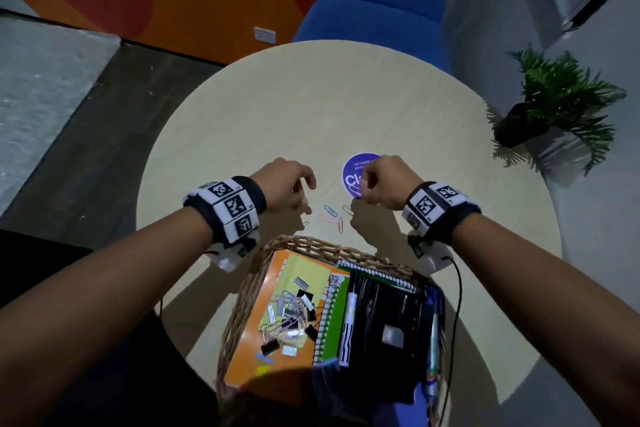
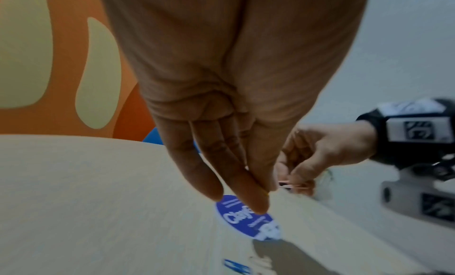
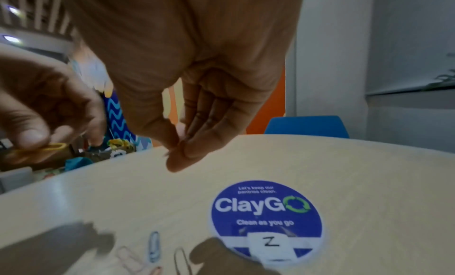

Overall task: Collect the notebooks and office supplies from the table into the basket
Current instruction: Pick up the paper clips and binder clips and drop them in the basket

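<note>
Both hands hover over the round table [image 1: 311,114], just beyond the wicker basket [image 1: 304,243]. My left hand [image 1: 304,194] pinches a yellow paper clip [image 3: 53,146] between thumb and fingers. My right hand [image 1: 360,194] pinches a pink paper clip [image 2: 289,183]. Between the hands several loose paper clips lie on the table, among them a blue one [image 1: 330,211] and a pink one [image 1: 329,219]. The basket holds an orange notebook [image 1: 249,350] strewn with binder clips [image 1: 270,347], a green spiral notebook [image 1: 337,315] and a black notebook [image 1: 388,308].
A round blue ClayGo sticker [image 1: 353,170] is stuck to the table under my right hand. A blue chair [image 1: 374,3] stands at the far edge. A potted plant [image 1: 554,104] sits on the floor to the right.
</note>
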A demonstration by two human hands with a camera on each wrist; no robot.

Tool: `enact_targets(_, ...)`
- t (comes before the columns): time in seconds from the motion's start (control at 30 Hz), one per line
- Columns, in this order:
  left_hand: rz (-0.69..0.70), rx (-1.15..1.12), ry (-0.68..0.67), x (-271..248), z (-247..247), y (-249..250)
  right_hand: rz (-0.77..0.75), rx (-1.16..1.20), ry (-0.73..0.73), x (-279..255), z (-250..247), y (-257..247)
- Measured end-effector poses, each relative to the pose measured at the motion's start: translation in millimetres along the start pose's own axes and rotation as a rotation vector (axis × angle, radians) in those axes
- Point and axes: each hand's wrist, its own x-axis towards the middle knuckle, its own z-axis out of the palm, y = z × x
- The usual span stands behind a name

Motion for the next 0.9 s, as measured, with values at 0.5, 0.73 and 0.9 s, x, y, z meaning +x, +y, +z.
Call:
enact_targets(0.5,0.133,0.033,-0.087,-118.7,54.9,-23.7,-0.269,0.038,-0.149,-116.6,56.2,-55.7)
enact_targets(0.73,0.057,-0.134,0.147,-112.9,33.6,-43.1,-0.376,0.058,-0.411,-134.5,74.1,-66.7)
enact_targets(0.9,0.013,0.017,0.174,-76.0,23.3,-44.3,-0.24,0.111,-0.149,-88.6,41.4,-33.2)
